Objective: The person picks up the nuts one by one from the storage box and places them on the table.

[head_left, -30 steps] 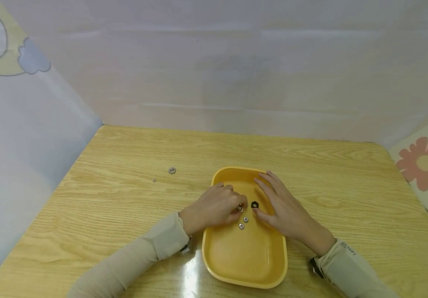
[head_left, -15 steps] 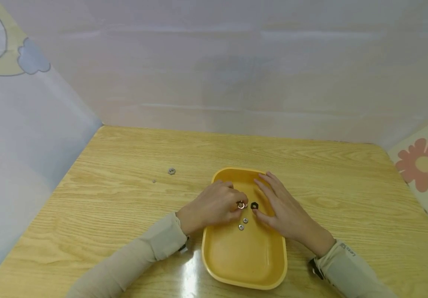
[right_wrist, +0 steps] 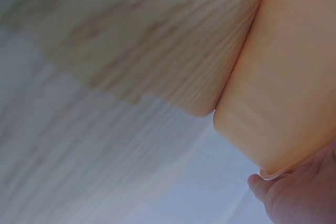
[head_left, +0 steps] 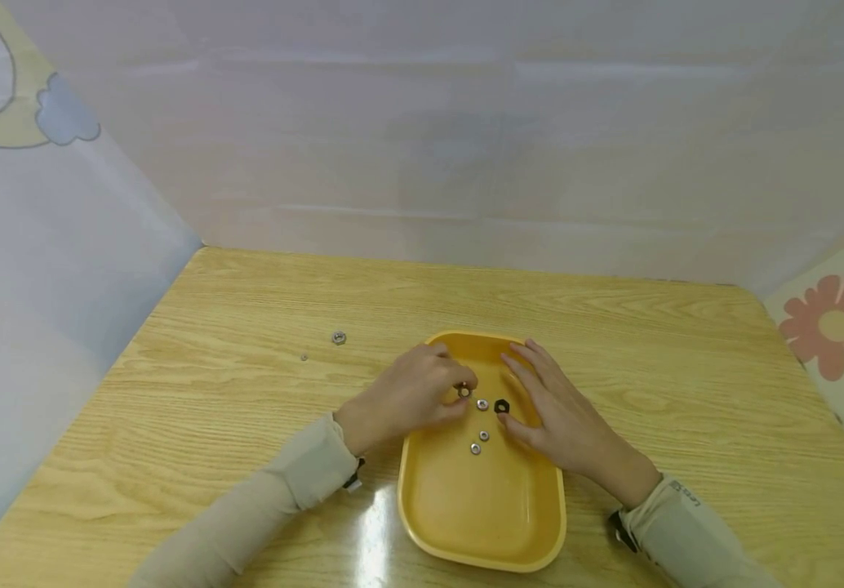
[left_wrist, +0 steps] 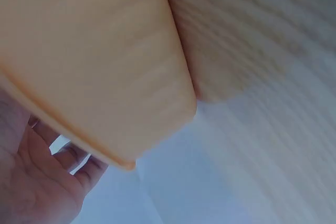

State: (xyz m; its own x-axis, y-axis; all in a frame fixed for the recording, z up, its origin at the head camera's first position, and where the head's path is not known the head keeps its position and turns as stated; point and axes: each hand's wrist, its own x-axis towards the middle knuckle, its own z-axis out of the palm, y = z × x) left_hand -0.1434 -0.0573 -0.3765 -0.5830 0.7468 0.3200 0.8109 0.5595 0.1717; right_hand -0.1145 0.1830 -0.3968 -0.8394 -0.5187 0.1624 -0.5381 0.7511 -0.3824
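My left hand (head_left: 409,394) is over the left side of the yellow tray (head_left: 481,562), pinching a metal nut (head_left: 464,393) between thumb and fingers. Just right of those fingers, a silver nut (head_left: 482,404) lies on the tray floor beside a black nut (head_left: 501,407). Two smaller silver nuts (head_left: 484,436) sit nearer the front. My right hand (head_left: 572,420) lies across the tray's right rim, fingers spread and thumb tip close to the black nut. Both wrist views mostly show the tray's outer wall (left_wrist: 105,66), with part of each hand at the rim.
On the wooden table (head_left: 246,425), left of the tray, lie a larger silver nut (head_left: 339,337) and a tiny one (head_left: 304,357). A pale hanging sheet (head_left: 466,147) closes off the back, and printed sheets stand at both sides.
My left hand has drawn left and slightly back toward the tray's left rim with the nut pinched in it. A silver nut it had covered now shows. The right hand stays put.
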